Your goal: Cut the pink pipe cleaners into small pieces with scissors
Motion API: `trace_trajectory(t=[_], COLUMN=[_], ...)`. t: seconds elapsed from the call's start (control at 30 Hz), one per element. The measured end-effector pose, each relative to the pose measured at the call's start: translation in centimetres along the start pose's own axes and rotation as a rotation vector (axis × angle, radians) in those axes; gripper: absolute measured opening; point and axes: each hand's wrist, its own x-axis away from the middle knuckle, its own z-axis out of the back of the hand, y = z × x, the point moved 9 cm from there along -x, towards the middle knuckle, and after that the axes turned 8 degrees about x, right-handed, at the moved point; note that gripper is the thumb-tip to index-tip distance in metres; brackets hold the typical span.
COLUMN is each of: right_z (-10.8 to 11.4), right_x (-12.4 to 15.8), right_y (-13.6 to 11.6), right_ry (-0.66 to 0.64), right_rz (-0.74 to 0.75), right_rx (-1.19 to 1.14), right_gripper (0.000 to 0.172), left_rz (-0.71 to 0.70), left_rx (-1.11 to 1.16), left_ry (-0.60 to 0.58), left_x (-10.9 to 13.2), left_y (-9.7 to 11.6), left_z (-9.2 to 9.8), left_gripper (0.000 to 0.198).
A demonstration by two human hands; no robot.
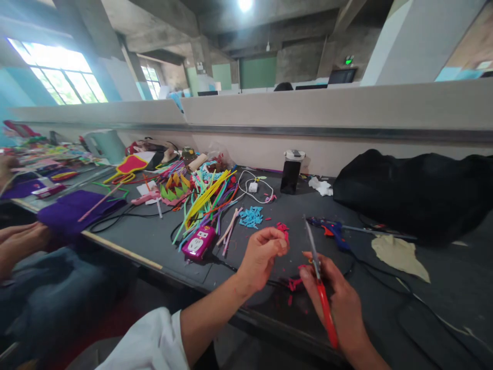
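My left hand [267, 252] is closed in a pinch over the table's front part. Small red-pink pieces [283, 227] show just behind its fingertips; whether any are between the fingers cannot be made out. In my right hand [342, 298] are scissors [325, 308] with red handles, their blades pointing up and away from me. Below and between the hands lies a cluster of red-pink scraps [295, 284] near the table edge. A heap of short blue pieces [251, 217] sits beyond my left hand, beside a few pale pink and lilac strips [230, 228].
A magenta box [199, 242] and many coloured fuzzy stems [210, 198] lie to the left. On the right are a blue glue gun [336, 234], a cream cloth scrap [400, 254], cables and a black bag [416, 195]. Another person's hands [23, 241] hold purple fabric [82, 208] at far left.
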Motion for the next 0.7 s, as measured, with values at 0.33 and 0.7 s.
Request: trace_trajectory(t=[0.33,0.7], right_z=[-3.1,-2.3], right_x=[1.9,2.2], right_y=[0.7,-0.3], right_ry=[-0.078,0.031], right_rz=[0.058,0.186], right_rx=[0.068,0.164], right_gripper=[0.033,0.033], left_rz=[0.011,-0.03], left_rx=[0.21,0.207], left_ry=[0.033,0.021], left_x=[0.1,0.2], left_y=[0.0,0.2], left_z=[0.4,0.1], left_gripper=[0.013,0.009])
